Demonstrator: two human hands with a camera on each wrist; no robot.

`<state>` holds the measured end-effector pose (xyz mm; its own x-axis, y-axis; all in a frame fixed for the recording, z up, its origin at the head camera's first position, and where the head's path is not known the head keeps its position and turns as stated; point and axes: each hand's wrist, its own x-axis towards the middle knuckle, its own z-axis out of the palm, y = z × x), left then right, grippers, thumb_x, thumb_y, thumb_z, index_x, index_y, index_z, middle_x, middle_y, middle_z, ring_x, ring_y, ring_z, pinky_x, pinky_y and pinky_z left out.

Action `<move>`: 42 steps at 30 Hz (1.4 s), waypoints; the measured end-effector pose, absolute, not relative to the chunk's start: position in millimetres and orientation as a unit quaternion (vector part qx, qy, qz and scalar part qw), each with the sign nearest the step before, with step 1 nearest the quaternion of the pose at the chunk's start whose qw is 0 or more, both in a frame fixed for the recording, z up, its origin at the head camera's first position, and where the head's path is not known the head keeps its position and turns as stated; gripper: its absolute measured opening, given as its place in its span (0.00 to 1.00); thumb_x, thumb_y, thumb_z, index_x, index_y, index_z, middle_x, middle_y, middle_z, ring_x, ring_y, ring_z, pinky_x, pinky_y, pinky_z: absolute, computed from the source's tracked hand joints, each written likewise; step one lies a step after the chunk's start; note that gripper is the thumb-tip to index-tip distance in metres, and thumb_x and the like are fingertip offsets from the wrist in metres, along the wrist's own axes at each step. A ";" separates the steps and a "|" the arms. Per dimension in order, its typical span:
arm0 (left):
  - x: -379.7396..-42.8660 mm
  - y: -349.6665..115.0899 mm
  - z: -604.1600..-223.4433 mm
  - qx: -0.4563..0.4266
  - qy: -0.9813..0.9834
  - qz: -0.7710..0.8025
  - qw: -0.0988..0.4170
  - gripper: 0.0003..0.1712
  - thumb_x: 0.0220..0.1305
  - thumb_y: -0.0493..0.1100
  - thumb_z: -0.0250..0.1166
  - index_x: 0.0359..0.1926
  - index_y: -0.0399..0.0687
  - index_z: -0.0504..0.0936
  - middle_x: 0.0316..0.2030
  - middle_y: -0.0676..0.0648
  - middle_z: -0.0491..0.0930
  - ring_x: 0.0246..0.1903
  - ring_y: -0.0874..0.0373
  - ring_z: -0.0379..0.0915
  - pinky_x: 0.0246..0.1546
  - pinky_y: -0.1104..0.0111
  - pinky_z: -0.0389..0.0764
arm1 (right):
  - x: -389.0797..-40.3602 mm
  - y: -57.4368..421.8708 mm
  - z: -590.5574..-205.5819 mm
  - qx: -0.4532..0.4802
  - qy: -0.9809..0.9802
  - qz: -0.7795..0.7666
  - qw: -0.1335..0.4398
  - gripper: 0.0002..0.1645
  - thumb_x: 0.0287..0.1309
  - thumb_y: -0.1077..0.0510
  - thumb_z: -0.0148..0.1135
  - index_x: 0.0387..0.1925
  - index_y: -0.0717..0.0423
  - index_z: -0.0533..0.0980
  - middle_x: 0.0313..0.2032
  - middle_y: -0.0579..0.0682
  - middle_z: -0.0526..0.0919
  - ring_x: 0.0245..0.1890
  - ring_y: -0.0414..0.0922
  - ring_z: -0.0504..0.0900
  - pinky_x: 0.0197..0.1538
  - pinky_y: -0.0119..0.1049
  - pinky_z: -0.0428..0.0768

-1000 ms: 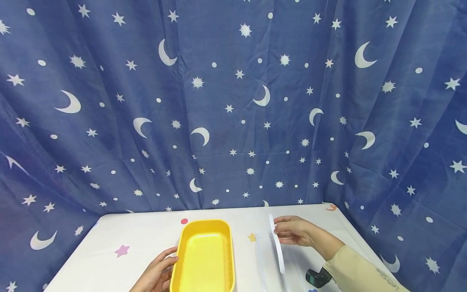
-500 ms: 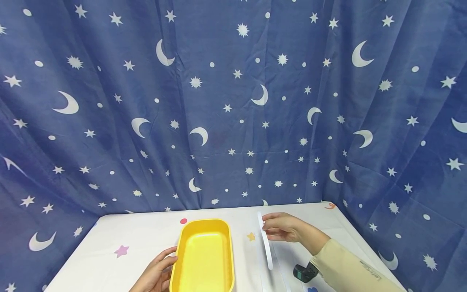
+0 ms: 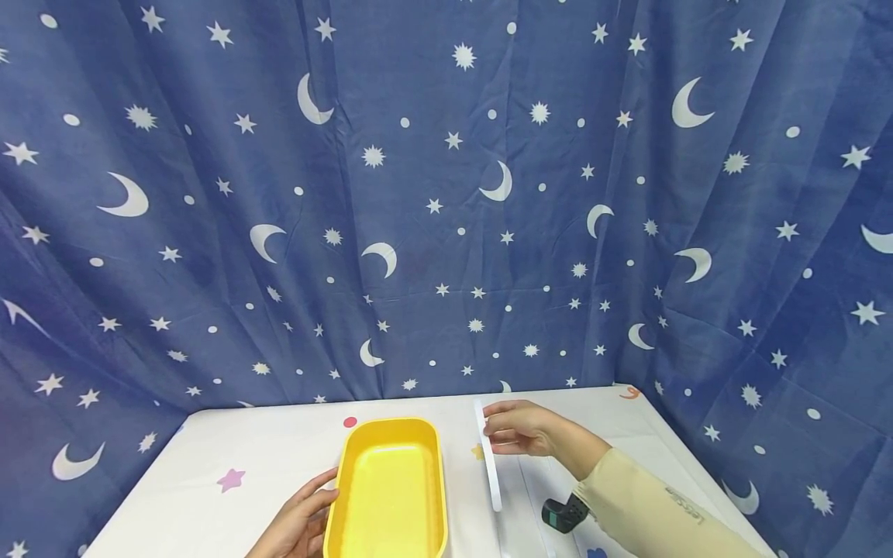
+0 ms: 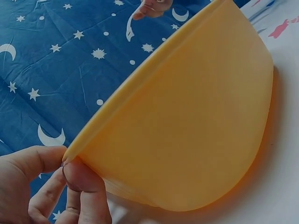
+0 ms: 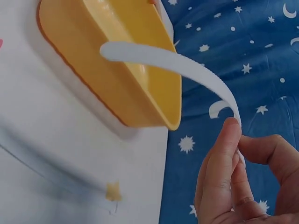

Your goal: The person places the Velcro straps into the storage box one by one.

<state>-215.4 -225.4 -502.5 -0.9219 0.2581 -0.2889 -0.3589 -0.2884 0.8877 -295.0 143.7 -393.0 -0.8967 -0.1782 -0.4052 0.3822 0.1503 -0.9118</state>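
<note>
A yellow plastic tub (image 3: 387,496), rectangular with rounded corners, stands on the white table. My left hand (image 3: 300,518) pinches its left rim between thumb and fingers, as the left wrist view shows at the hand (image 4: 60,184) and the tub (image 4: 187,112). Off the tub's right side, my right hand (image 3: 519,430) holds a thin white curved strip (image 3: 491,465) above the table. The right wrist view shows the strip (image 5: 173,60) arching out from the thumb and fingertips of the hand (image 5: 238,182), its far end overlapping the tub (image 5: 107,70) in view.
A blue curtain (image 3: 418,232) with white moons and stars hangs behind and beside the table (image 3: 279,449). The tablecloth carries printed shapes, such as a purple star (image 3: 231,480). A black device (image 3: 563,513) sits at the right wrist below the beige sleeve (image 3: 649,504).
My right hand has carried the white strip leftward, closer to the tub. The left hand has kept its grip, and the tub has stayed in place.
</note>
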 end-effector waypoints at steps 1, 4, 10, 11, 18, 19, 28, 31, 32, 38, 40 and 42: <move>-215.6 -225.3 -502.5 -0.045 0.565 0.801 0.193 0.46 0.70 0.46 0.60 0.77 0.39 0.43 0.48 0.47 0.83 0.48 0.53 0.82 0.53 0.56 0.81 | -295.1 141.8 -392.5 0.069 0.727 -0.648 0.217 0.26 0.48 0.73 0.64 0.53 0.63 0.75 0.34 0.53 0.82 0.32 0.44 0.84 0.39 0.38 0.87; -216.4 -225.2 -503.0 -0.046 0.566 0.799 0.196 0.46 0.71 0.46 0.60 0.77 0.38 0.42 0.48 0.47 0.83 0.48 0.53 0.82 0.53 0.56 0.81 | -295.3 136.5 -391.7 0.065 0.726 -0.649 0.217 0.25 0.48 0.73 0.64 0.52 0.62 0.75 0.33 0.53 0.82 0.32 0.44 0.83 0.39 0.39 0.87; -216.7 -225.8 -503.5 -0.049 0.572 0.796 0.193 0.47 0.70 0.47 0.61 0.77 0.39 0.42 0.47 0.48 0.83 0.47 0.54 0.82 0.52 0.57 0.81 | -295.1 127.2 -390.1 0.058 0.724 -0.651 0.221 0.24 0.48 0.73 0.65 0.50 0.61 0.76 0.33 0.54 0.82 0.31 0.45 0.84 0.39 0.40 0.87; -216.7 -226.0 -503.5 -0.048 0.572 0.796 0.191 0.47 0.70 0.47 0.61 0.77 0.39 0.43 0.47 0.48 0.83 0.47 0.54 0.82 0.52 0.57 0.82 | -294.8 125.6 -389.7 0.056 0.724 -0.651 0.221 0.24 0.48 0.73 0.65 0.50 0.62 0.76 0.34 0.54 0.82 0.31 0.45 0.84 0.39 0.40 0.87; -217.1 -225.6 -504.9 -0.055 0.572 0.796 0.190 0.48 0.69 0.47 0.62 0.77 0.40 0.44 0.45 0.49 0.83 0.46 0.55 0.82 0.52 0.57 0.82 | -291.9 116.0 -391.4 0.043 0.729 -0.645 0.226 0.22 0.49 0.73 0.64 0.49 0.62 0.76 0.33 0.54 0.83 0.31 0.45 0.84 0.39 0.41 0.87; -217.2 -225.5 -505.0 -0.057 0.573 0.795 0.190 0.48 0.69 0.48 0.62 0.77 0.40 0.44 0.45 0.49 0.83 0.46 0.55 0.82 0.52 0.58 0.82 | -291.5 114.7 -391.6 0.042 0.729 -0.645 0.227 0.22 0.48 0.73 0.64 0.49 0.62 0.76 0.33 0.54 0.83 0.31 0.45 0.84 0.39 0.41 0.87; -216.7 -226.1 -504.7 -0.056 0.574 0.796 0.186 0.47 0.69 0.48 0.62 0.77 0.39 0.43 0.45 0.50 0.83 0.46 0.55 0.82 0.52 0.57 0.82 | -289.0 100.6 -395.1 0.035 0.728 -0.644 0.232 0.23 0.49 0.72 0.65 0.50 0.62 0.76 0.35 0.54 0.83 0.33 0.46 0.85 0.41 0.42 0.86; -216.8 -226.4 -504.7 -0.055 0.574 0.795 0.185 0.47 0.70 0.48 0.61 0.77 0.39 0.43 0.46 0.50 0.83 0.47 0.55 0.82 0.51 0.57 0.82 | -289.1 94.8 -396.0 0.032 0.724 -0.648 0.235 0.23 0.48 0.71 0.65 0.50 0.62 0.76 0.35 0.54 0.83 0.33 0.46 0.85 0.41 0.42 0.86; -216.8 -226.4 -504.7 -0.054 0.575 0.795 0.186 0.47 0.70 0.48 0.61 0.77 0.39 0.43 0.46 0.50 0.83 0.47 0.55 0.82 0.51 0.57 0.82 | -289.3 92.8 -396.4 0.030 0.723 -0.649 0.236 0.23 0.48 0.72 0.65 0.50 0.62 0.76 0.36 0.54 0.83 0.33 0.46 0.85 0.41 0.43 0.86; -217.4 -227.0 -506.0 -0.051 0.577 0.793 0.188 0.46 0.70 0.48 0.61 0.77 0.39 0.44 0.46 0.50 0.83 0.47 0.55 0.81 0.51 0.57 0.82 | -287.9 81.3 -397.6 0.022 0.720 -0.650 0.241 0.23 0.49 0.72 0.65 0.50 0.63 0.76 0.36 0.54 0.83 0.33 0.46 0.85 0.42 0.43 0.86; -217.2 -227.2 -506.3 -0.050 0.579 0.792 0.189 0.46 0.70 0.48 0.61 0.77 0.39 0.44 0.46 0.50 0.83 0.46 0.55 0.81 0.51 0.57 0.82 | -286.5 77.7 -397.4 0.020 0.719 -0.650 0.244 0.23 0.49 0.72 0.65 0.50 0.63 0.76 0.36 0.54 0.83 0.33 0.46 0.84 0.42 0.43 0.86; -217.0 -227.2 -506.3 -0.049 0.579 0.792 0.188 0.46 0.70 0.48 0.61 0.77 0.39 0.44 0.46 0.50 0.83 0.46 0.55 0.81 0.51 0.57 0.82 | -285.4 74.5 -397.8 0.019 0.718 -0.651 0.247 0.22 0.49 0.72 0.65 0.49 0.62 0.76 0.35 0.54 0.82 0.33 0.46 0.84 0.41 0.42 0.86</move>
